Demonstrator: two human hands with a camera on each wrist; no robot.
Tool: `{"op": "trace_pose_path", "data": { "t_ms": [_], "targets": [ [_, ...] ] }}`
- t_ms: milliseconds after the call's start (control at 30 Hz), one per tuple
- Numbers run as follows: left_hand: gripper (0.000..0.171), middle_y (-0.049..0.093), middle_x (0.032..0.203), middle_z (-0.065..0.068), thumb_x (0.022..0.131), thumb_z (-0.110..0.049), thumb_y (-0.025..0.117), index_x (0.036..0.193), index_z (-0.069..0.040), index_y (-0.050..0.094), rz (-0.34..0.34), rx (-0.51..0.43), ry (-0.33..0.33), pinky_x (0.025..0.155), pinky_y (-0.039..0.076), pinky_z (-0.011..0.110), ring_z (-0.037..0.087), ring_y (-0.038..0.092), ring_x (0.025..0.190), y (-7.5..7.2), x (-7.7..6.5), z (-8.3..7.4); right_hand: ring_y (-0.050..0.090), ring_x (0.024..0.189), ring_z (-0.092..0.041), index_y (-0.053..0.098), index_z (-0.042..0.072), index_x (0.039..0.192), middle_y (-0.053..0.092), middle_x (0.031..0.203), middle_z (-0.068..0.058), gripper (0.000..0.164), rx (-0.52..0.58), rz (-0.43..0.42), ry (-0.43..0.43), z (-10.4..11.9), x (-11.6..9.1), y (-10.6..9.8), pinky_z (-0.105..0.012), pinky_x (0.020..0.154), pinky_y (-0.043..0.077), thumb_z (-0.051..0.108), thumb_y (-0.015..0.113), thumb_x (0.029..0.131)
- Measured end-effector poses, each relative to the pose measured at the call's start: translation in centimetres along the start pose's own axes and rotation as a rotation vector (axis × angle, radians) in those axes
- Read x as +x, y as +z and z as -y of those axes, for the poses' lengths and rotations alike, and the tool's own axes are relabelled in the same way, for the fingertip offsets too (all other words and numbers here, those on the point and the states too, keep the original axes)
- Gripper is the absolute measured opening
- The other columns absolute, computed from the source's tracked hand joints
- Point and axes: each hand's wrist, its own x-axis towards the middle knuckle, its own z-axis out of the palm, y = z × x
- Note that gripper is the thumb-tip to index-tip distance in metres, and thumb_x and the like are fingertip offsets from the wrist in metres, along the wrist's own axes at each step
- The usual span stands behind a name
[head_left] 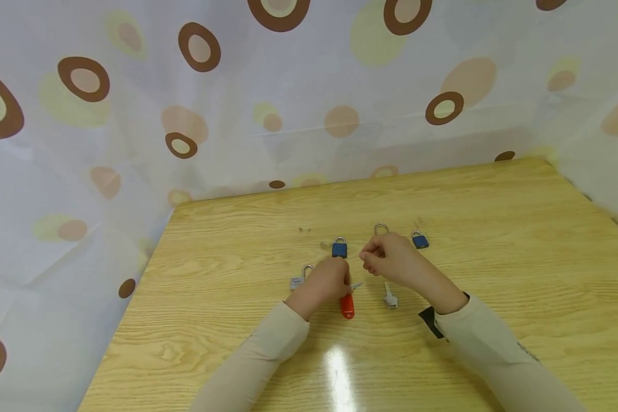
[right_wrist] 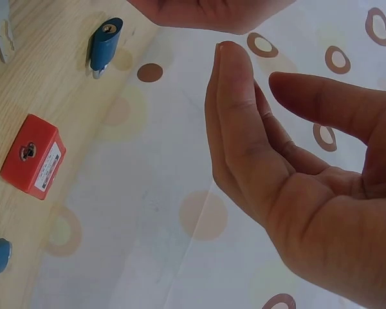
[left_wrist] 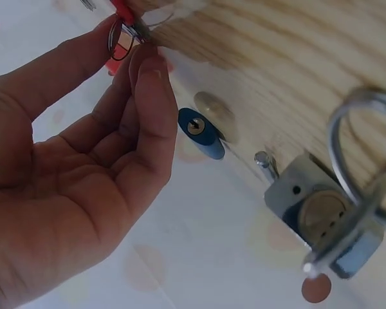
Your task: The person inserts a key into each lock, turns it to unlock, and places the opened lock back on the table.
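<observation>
My left hand [head_left: 327, 280] pinches a small key ring [left_wrist: 112, 44] between thumb and fingertips, with a red key tag [head_left: 347, 307] and a slim key [head_left: 357, 285] beside the fingers. In the left wrist view the tag is partly cut off at the top edge. Just to the right, my right hand [head_left: 395, 257] is raised over the table. Its fingers bend loosely, the thumb stands apart from them, and nothing is held. Behind that hand a red padlock [right_wrist: 33, 156] stands upright; only its shackle shows in the head view.
Blue padlocks stand at the back [head_left: 339, 250] and farther right [head_left: 420, 240]. A silver padlock [head_left: 296, 283] with a raised shackle lies left of the left hand. Keys [head_left: 389, 298] lie below the right hand. Near the right sleeve is a black flat piece [head_left: 431, 323] on the wooden table [head_left: 211, 297].
</observation>
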Motion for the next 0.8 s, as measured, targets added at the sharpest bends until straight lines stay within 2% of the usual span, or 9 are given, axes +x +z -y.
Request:
{"op": "trace_pose_path", "data": {
  "t_ms": [200, 333, 600, 800],
  "targets": [
    [0.011, 0.062, 0.07, -0.002, 0.083, -0.01, 0.076, 0.077, -0.005, 0.068, 0.059, -0.005, -0.02, 0.056, 0.045, 0.02, 0.009, 0.054, 0.061, 0.0, 0.5, 0.1, 0.064, 0.07, -0.021, 0.065, -0.007, 0.096, 0.065, 0.076, -0.007, 0.015, 0.016, -0.001, 0.005, 0.0, -0.1, -0.3, -0.03, 0.063, 0.053, 0.004, 0.055, 0.096],
    [0.013, 0.06, 0.071, -0.001, 0.083, -0.012, 0.076, 0.079, -0.005, 0.066, 0.078, -0.048, -0.05, 0.056, 0.046, 0.021, 0.01, 0.053, 0.061, 0.0, 0.6, 0.3, 0.065, 0.071, -0.021, 0.065, -0.007, 0.096, 0.065, 0.078, -0.008, 0.015, 0.015, -0.003, 0.02, 0.0, -0.1, -0.5, -0.031, 0.064, 0.054, 0.005, 0.055, 0.097],
    [0.018, 0.057, 0.067, -0.001, 0.082, -0.008, 0.076, 0.071, -0.006, 0.062, 0.027, -0.254, -0.019, 0.053, 0.041, 0.021, 0.01, 0.05, 0.058, -0.8, -0.6, 0.9, 0.065, 0.072, -0.021, 0.065, -0.009, 0.101, 0.066, 0.08, -0.009, 0.018, 0.016, -0.002, 0.04, 0.2, -0.1, -1.0, -0.033, 0.066, 0.055, 0.006, 0.055, 0.098],
    [0.017, 0.056, 0.068, 0.0, 0.088, -0.011, 0.071, 0.074, -0.007, 0.062, -0.032, -0.31, 0.029, 0.053, 0.039, 0.022, 0.011, 0.046, 0.057, -2.8, -1.6, 1.5, 0.066, 0.071, -0.019, 0.064, -0.007, 0.102, 0.066, 0.081, -0.01, 0.019, 0.029, -0.025, 0.046, 0.0, -0.3, -1.4, -0.033, 0.067, 0.056, 0.008, 0.054, 0.098]
  ]
}}
